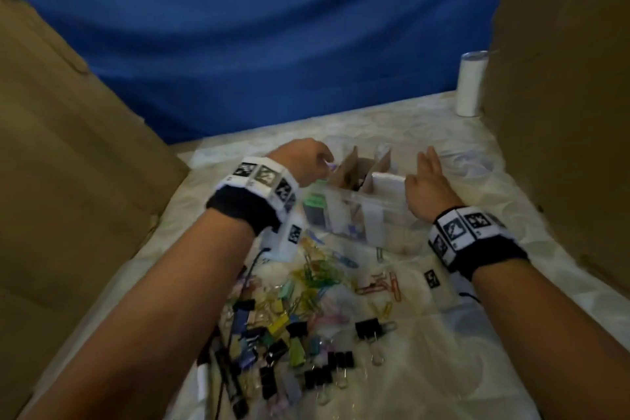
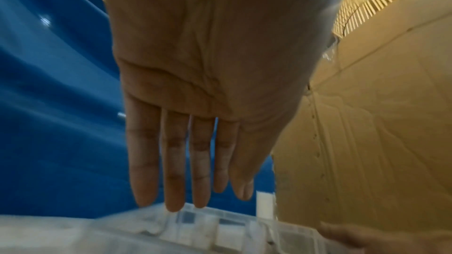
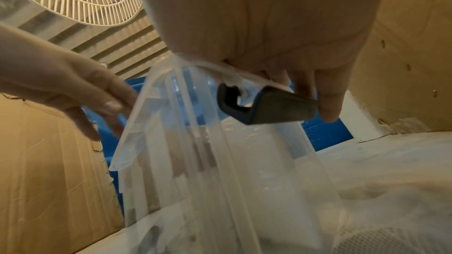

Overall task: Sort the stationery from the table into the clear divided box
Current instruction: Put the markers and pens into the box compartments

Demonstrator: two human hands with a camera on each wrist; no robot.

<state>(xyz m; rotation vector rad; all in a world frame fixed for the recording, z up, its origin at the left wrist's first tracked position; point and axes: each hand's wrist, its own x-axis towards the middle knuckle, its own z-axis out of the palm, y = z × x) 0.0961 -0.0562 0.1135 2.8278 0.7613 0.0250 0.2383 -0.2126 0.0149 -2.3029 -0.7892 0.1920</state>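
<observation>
The clear divided box (image 1: 358,211) with cardboard dividers (image 1: 347,167) stands mid-table. My left hand (image 1: 306,160) hovers over its left end; in the left wrist view its fingers (image 2: 198,181) are straight and hold nothing above the box (image 2: 220,225). My right hand (image 1: 426,181) rests on the box's right end, its fingers (image 3: 327,103) lying straight over a black latch (image 3: 269,107) on the rim. A loose pile of coloured paper clips and binder clips (image 1: 306,300) lies in front of the box, nearer to me, with a black binder clip (image 1: 368,329) at its right.
Cardboard walls stand at the left (image 1: 68,181) and the right (image 1: 562,112), with a blue cloth (image 1: 272,44) behind. A white tumbler (image 1: 472,85) is at the back right. A black pen (image 1: 228,382) and a cable lie at the pile's left edge.
</observation>
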